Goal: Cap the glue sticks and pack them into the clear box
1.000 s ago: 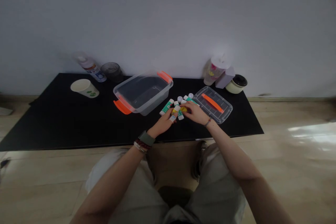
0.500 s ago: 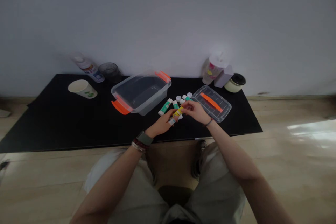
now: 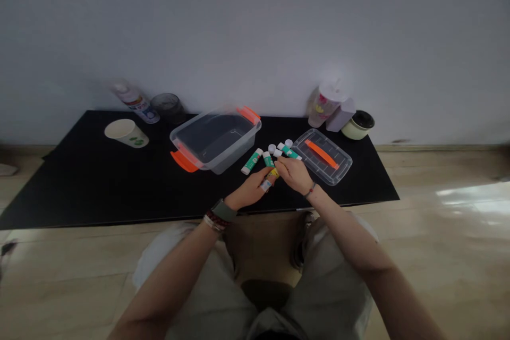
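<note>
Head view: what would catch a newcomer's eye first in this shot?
The clear tub with orange handles stands out on the black mat, and its clear lid lies to the right. Between them, the left hand and right hand meet at a yellow glue stick, with green glue sticks lying just beyond.

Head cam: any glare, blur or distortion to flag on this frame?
Head view: strong glare on the wood-look floor at right; the bottle at back left looks smeared; the black mat splays with wide-angle distortion; the left hand and right hand stay fairly sharp.
</note>
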A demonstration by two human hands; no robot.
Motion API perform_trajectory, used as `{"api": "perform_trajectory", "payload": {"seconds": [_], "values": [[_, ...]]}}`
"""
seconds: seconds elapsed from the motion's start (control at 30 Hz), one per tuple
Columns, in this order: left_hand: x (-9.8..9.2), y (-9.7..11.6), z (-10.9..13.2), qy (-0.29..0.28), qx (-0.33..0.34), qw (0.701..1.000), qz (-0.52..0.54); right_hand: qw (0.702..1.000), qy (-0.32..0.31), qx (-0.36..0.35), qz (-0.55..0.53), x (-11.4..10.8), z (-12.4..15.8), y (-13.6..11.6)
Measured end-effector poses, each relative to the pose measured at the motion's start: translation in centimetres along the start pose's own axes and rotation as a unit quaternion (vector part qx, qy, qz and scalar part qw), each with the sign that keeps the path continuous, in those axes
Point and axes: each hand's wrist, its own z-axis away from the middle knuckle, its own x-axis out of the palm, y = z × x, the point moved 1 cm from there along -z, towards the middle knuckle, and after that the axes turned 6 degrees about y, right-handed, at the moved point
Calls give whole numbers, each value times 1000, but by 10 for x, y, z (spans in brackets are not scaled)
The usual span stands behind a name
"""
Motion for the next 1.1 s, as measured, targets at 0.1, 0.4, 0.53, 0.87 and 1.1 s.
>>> {"api": "perform_trajectory", "payload": {"seconds": [0.1,0.4,0.53,0.87,1.1], "values": [[3,2,0,41,37,997,-55,1000,21,11,18,7,-3,-2],[1,-2,-1,51,13,993,-110,989,31,95,110,16,-3,-12],[2,-2,1,-89,-64,987,119,998,38,-19,35,6,1,-14],[11,1,5,75,26,965,-249,986,48,112,113,13,-2,-19],[9,-1,3,-59,-35,998,17,998,24,59,-18,4,5,-10]]}}
